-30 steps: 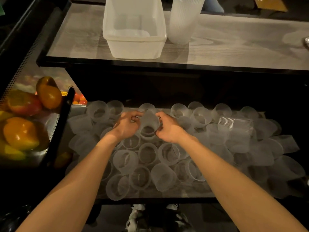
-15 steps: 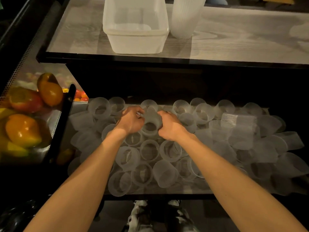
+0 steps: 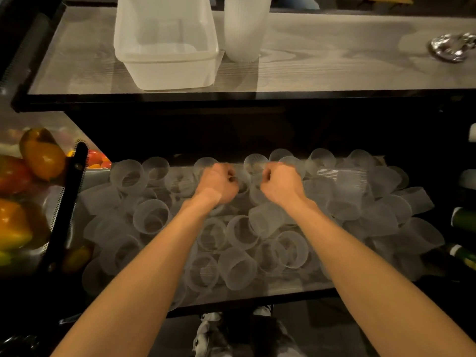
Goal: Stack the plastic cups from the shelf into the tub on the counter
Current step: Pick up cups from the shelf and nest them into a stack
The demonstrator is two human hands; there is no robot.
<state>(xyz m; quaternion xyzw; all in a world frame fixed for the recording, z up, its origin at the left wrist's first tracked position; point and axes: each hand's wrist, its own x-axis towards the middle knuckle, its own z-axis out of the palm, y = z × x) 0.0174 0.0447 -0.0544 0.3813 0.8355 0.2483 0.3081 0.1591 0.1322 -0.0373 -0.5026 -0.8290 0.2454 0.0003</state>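
On the left we see peppers [image 3: 42, 153] beside the shelf [image 3: 257, 301]. The plastic cups [image 3: 152, 217] lie in a loose pile all across the shelf, right up to its front edge. Our left hand [image 3: 219, 181] and right hand [image 3: 280, 182] are over the back of the pile, a little apart, with fingers curled in. We cannot tell if they pinch a cup. Above, the tub [image 3: 164, 73] sits near the front edge of the tabletop [image 3: 334, 60]. A tall ribbed stack [image 3: 243, 29] stands just beside the tub's right side. Bare wood runs from there to some crumpled foil [image 3: 450, 46]. Bottles [image 3: 463, 220] sit at the far right edge.
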